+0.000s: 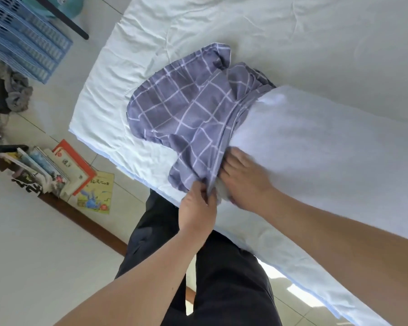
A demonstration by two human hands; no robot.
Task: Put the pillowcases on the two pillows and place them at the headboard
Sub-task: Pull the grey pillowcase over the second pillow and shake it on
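Bed (257, 31) under pale sheet fills upper frame; white pillow (316, 149) lies on it near edge, one end inside bunched grey checked case (186, 109). Right hand (245, 180) at case mouth, fingers tucked under hem against pillow, grip unclear. Left hand (198, 208) pinches case hem at near corner. Books (64, 170) on floor left, blue baskets (21, 36) above them
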